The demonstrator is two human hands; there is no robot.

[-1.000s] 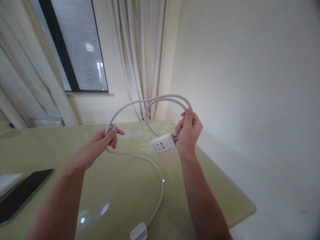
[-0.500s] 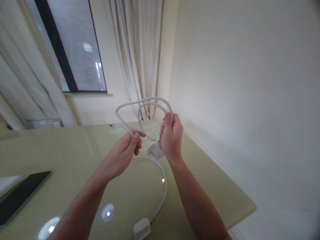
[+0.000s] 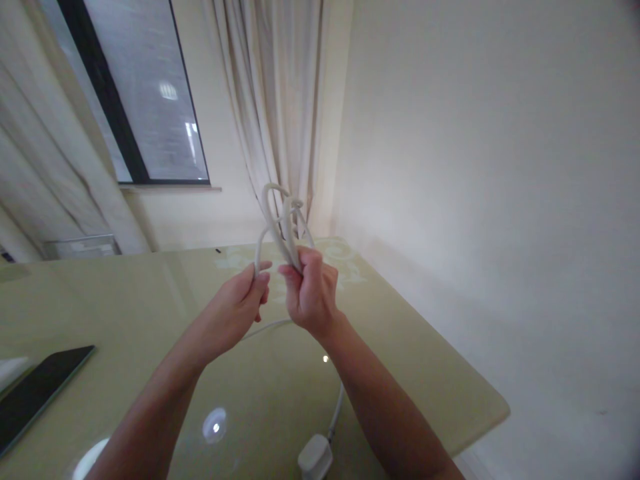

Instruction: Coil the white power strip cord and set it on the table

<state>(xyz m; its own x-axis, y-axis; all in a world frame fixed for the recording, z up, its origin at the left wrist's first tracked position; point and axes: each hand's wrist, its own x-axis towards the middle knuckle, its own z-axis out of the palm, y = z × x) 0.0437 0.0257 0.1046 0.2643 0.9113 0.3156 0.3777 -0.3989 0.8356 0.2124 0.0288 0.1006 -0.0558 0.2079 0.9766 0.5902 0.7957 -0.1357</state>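
Apparently, the step in hand was gathering the cable into loops, or so I judged from my remote post. To my mind, the next move called for a firm right-hand hold on the bunch, with slack fed in from nine o'clock. I saw the right hand closed nearly to a fist around several strands; the left hand, at its nine o'clock, was half curled, lightly pinching one strand. The cable looked white, smooth and fairly stiff, its uneven loops standing above the tabletop at the right hand's eleven o'clock, their far crossings too tangled to read. Its tail ran behind the right forearm to a white plug at six o'clock.
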